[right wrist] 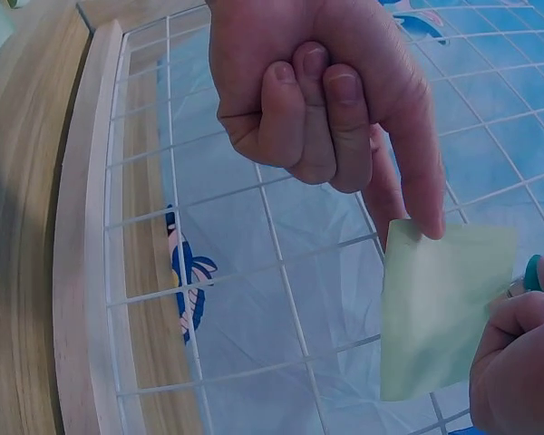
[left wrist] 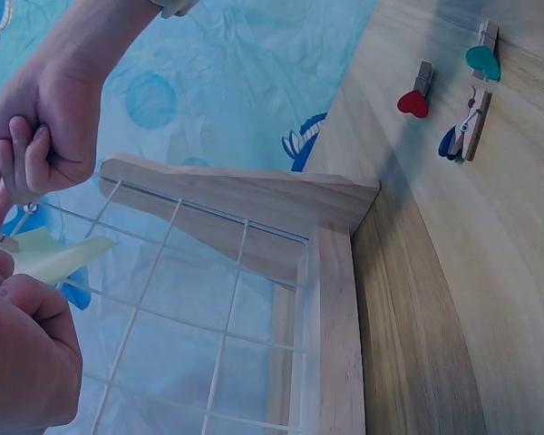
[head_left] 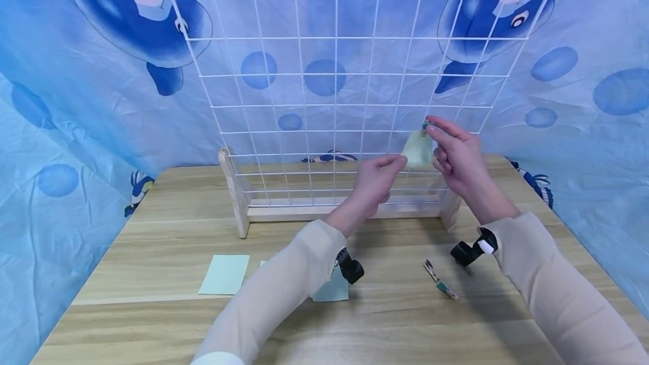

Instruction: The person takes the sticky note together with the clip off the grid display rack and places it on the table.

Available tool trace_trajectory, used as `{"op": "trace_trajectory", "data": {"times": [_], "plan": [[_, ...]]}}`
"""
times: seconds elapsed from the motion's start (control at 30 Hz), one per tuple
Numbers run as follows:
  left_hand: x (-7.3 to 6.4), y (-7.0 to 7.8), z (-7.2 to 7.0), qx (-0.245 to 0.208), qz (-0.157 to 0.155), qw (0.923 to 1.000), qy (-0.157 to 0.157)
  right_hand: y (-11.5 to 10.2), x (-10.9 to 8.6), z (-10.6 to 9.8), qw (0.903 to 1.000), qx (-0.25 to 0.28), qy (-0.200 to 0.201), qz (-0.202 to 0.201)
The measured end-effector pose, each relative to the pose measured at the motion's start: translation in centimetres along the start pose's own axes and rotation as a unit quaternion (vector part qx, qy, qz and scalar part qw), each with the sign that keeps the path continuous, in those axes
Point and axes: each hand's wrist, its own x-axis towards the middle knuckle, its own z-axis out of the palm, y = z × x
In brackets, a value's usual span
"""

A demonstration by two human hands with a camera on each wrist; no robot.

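Note:
In front of the lower right part of the white wire grid [head_left: 334, 75] is a pale green paper square [head_left: 418, 150]. My left hand [head_left: 372, 183] pinches it near its lower left corner. With thumb and index finger my right hand [head_left: 463, 159] grips a small clothespin with a green heart [head_left: 425, 126] at the paper's upper edge; its other fingers curl in, as the left wrist view shows. Whether the clothespin bites on a wire, I cannot tell. The right wrist view shows the paper [right wrist: 444, 308] nearly flat, between both hands.
On the wooden table [head_left: 127, 320] lie clothespins with a red heart [left wrist: 413, 102], a green heart [left wrist: 482, 62] and a blue heart [left wrist: 448, 142]. A pale green square [head_left: 225, 274] lies at left; another [head_left: 332, 290] is partly under my left sleeve. Wooden feet [head_left: 235, 193] hold the grid.

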Motion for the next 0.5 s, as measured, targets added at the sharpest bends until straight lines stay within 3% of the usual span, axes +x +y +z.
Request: {"op": "trace_trajectory", "data": {"times": [0.5], "plan": [[0.15,0.27,0.09,-0.005,0.002,0.9999,0.013,0.47,0.68,-0.15,0.9989,0.038,-0.02,-0.014]]}}
